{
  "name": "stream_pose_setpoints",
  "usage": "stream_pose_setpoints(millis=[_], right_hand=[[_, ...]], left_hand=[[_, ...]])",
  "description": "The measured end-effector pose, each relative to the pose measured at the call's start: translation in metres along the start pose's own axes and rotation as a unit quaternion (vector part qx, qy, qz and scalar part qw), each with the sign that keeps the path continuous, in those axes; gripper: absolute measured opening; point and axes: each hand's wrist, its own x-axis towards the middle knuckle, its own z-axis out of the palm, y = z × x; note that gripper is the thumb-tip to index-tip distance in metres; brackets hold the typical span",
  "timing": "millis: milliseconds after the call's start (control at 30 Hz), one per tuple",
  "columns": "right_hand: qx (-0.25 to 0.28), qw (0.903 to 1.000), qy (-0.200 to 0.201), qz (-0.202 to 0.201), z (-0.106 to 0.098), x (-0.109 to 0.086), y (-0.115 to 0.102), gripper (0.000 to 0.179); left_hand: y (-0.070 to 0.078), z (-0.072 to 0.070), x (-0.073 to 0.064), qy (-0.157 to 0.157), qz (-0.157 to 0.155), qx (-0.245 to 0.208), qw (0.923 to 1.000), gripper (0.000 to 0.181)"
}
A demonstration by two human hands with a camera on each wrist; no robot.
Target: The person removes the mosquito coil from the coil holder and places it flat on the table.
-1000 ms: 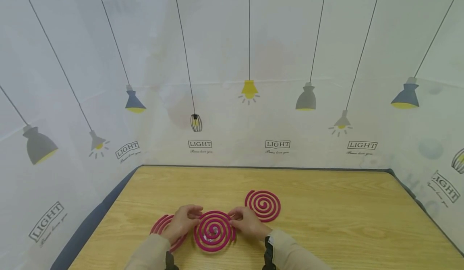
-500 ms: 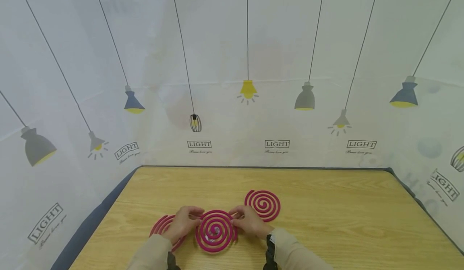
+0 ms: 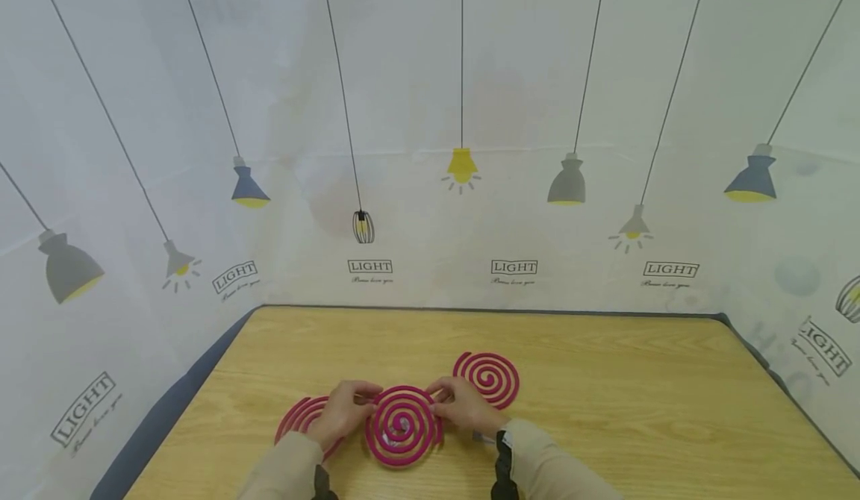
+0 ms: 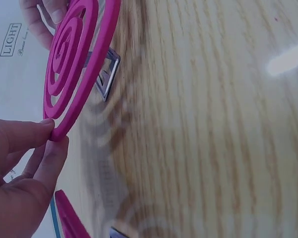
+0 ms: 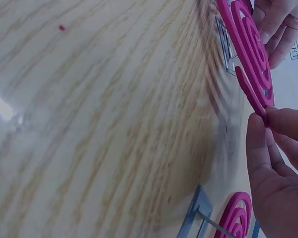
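Both hands hold a pink mosquito coil (image 3: 401, 424) by its outer ring, one at each side. My left hand (image 3: 343, 414) pinches the rim between thumb and fingers, as the left wrist view shows. On the opposite side, my right hand (image 3: 463, 404) pinches the outer ring near its loose end. The coil is raised over a thin metal stand (image 4: 113, 79) lying on the table, whose prong points up toward the coil's centre. In the right wrist view a gap shows between most of the coil and the stand's flat base.
A second coil (image 3: 295, 414) is at the left, partly hidden by my left hand. Behind my right hand is a third coil (image 3: 489, 380); another metal stand (image 5: 191, 215) is close by. A pink crumb (image 5: 62, 28) dots the wooden table (image 3: 638, 395). Printed cloth (image 3: 430, 112) hangs behind.
The held coil and both hands have shifted slightly right and away from me. A bit of metal now shows beside my right wrist. The other two coils stay put.
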Motion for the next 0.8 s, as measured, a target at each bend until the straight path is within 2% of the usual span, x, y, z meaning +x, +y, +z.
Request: stream_pose_setpoints(millis=[167, 433, 800], right_hand=[[-0.012, 0.9998, -0.005, -0.016, -0.004, -0.001, 0.000, 0.022], [-0.029, 0.9994, 0.000, -0.020, -0.010, -0.002, 0.000, 0.021], [-0.054, 0.9981, -0.006, -0.030, -0.020, -0.005, 0.002, 0.022]], left_hand=[[0.002, 0.004, -0.001, 0.006, 0.024, -0.009, 0.9996, 0.025], [0.004, 0.010, 0.002, -0.002, 0.017, -0.016, 0.9997, 0.026], [0.006, 0.018, 0.006, -0.004, 0.031, -0.022, 0.9993, 0.026]])
